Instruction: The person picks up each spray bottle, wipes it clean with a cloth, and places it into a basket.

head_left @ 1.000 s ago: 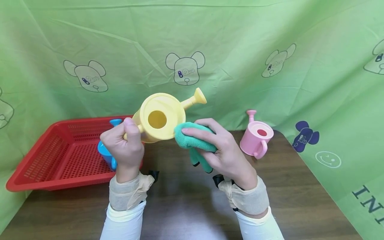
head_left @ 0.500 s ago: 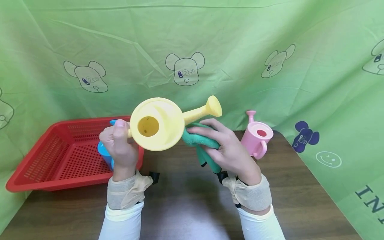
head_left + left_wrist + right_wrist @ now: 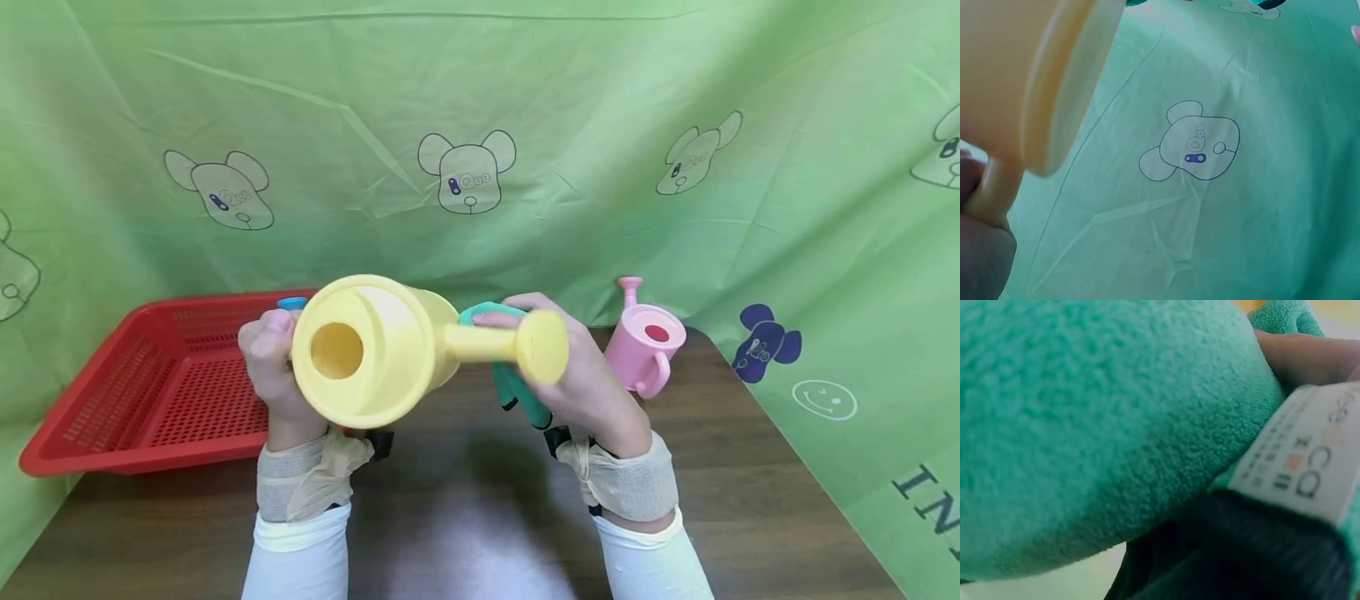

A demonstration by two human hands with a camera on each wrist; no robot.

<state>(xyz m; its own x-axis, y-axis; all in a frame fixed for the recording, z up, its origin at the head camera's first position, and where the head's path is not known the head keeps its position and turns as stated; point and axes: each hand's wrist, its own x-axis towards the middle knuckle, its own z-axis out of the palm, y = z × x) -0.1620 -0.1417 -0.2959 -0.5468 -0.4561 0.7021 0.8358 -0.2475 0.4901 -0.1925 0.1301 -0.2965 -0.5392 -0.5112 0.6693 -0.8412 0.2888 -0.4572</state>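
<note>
My left hand [image 3: 272, 371] grips the handle of a yellow toy watering can [image 3: 397, 333], raised above the table. Its round top hole faces me and its spout points right, crossing in front of my right hand [image 3: 592, 396]. In the left wrist view the can's handle [image 3: 1000, 187] runs into my curled fingers. My right hand holds a bunched teal towel [image 3: 521, 400] close behind the spout, with its dark-edged ends hanging below. Close up in the right wrist view, the fluffy towel [image 3: 1104, 431] shows a white printed label [image 3: 1300, 453]. The spout partly hides the right fingers.
A red plastic basket [image 3: 150, 461] stands on the left of the wooden table [image 3: 720, 483]; a blue watering can [image 3: 292, 302] in it is mostly hidden by my left hand. A pink watering can [image 3: 626, 350] stands at the back right. A green printed curtain [image 3: 570, 75] hangs behind.
The yellow can has come down and toward me, turning so its spout swings down to the right, in front of the towel. The right hand has shifted slightly right, still holding the towel.
</note>
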